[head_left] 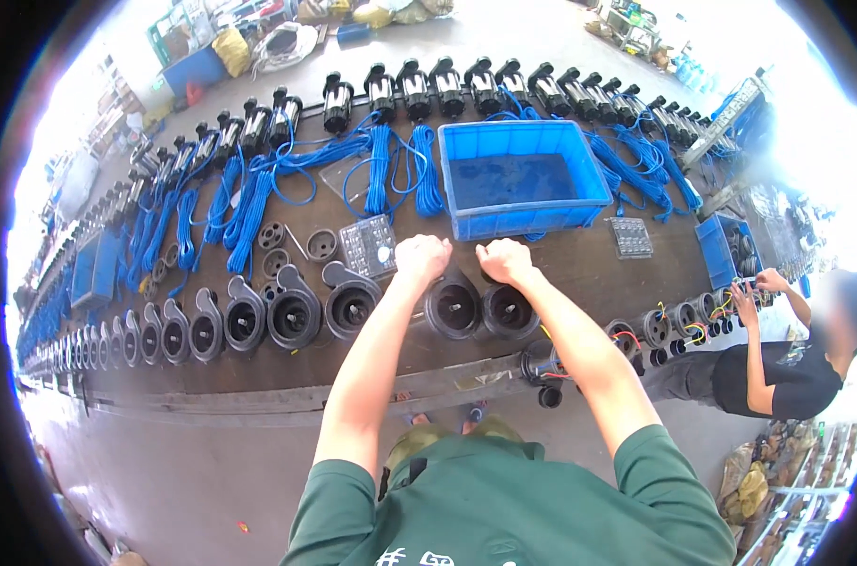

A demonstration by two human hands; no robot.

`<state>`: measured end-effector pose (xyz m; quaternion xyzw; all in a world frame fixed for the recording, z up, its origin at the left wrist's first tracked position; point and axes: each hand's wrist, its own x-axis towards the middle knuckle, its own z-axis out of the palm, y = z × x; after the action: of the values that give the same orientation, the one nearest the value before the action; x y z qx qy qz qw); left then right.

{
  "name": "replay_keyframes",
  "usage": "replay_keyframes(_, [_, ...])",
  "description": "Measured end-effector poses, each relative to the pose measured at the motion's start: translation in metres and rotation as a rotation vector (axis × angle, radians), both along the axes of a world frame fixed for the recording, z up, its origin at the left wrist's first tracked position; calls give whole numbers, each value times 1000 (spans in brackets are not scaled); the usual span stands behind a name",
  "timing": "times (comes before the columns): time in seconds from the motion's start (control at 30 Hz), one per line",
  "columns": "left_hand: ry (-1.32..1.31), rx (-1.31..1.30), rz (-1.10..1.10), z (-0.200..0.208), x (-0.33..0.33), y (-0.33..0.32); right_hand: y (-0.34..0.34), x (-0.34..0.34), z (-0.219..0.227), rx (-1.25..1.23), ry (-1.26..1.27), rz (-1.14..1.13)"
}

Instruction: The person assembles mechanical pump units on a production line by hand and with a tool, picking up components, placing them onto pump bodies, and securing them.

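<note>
Both of my arms reach forward over a row of round black pump housings on the bench. My left hand (424, 257) is closed at the outlet neck of one pump housing (453, 308); a thin shaft stands in its open bowl. Beside it my right hand (505, 259) is closed at the upper end of the neighbouring pump housing (510, 312). The two housings stand side by side, nearly touching. My curled fingers hide most of both necks. Just left of my left arm stands another pump housing (350, 309).
An open blue bin (529, 226) stands beyond my hands. Bundled blue cables (377, 170) and black motor units (412, 90) line the far side. Parts trays (368, 245) (630, 238) lie near. A co-worker (777, 373) handles something at the right, near motors with coloured wires (657, 327).
</note>
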<state>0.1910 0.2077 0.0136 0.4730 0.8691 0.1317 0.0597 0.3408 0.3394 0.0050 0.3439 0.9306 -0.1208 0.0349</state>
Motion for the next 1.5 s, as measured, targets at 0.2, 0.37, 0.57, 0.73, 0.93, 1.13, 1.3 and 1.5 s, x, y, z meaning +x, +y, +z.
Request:
replay_keyframes(0.2, [305, 472, 178, 24, 78, -63, -76, 58, 47, -52, 868, -204])
replay_keyframes(0.37, [-958, 588, 1348, -70, 141, -86, -167, 142, 50, -1653, 682, -954])
replay_keyframes(0.57, [-1776, 1115, 1147, -47, 109, -91, -135, 120, -44, -1481, 1145, -1098])
replay_keyframes(0.73, [-1880, 1163, 1196, -62, 94, -84, -124, 103, -35, -1400, 1163, -1114])
replay_keyframes(0.93, [-1846, 1211, 1157, -51, 103, -72, -109, 71, -53, -1383, 1165, -1024])
replay_keyframes(1.13, [-1783, 1242, 1172, -43, 101, -76, -108, 69, -50, -1355, 1143, -1051])
replay_keyframes(1.3, [-1792, 1238, 1186, -43, 106, -81, -114, 68, -58, -1291, 1076, -965])
replay_keyframes(1.5, [-1857, 1186, 1123, -49, 110, -84, -108, 71, -44, -1306, 1008, -980])
